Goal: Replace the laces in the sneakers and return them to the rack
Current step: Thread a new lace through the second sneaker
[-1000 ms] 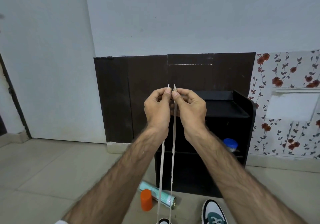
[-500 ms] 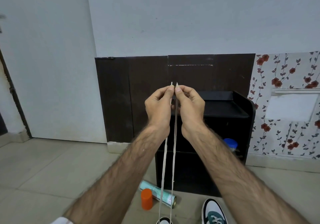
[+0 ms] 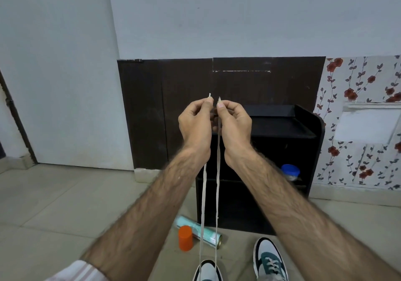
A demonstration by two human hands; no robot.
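Note:
A white lace runs in two taut strands up from a white, black-trimmed sneaker at the bottom edge. My left hand pinches one lace tip and my right hand pinches the other, both raised side by side in front of the rack. The two tips stick up a little apart between my fingertips. A second sneaker, white and green with its lace in, lies to the right on the floor. The black shoe rack stands behind my hands against the wall.
An orange cap and a pale green spray can lie on the tiled floor left of the rack. A blue-lidded jar sits on the rack's middle shelf. A dark wall panel is behind, floral wallpaper at right.
Both hands have held their grip on the lace ends; the two tips have drawn slightly apart. The view has tilted down a little.

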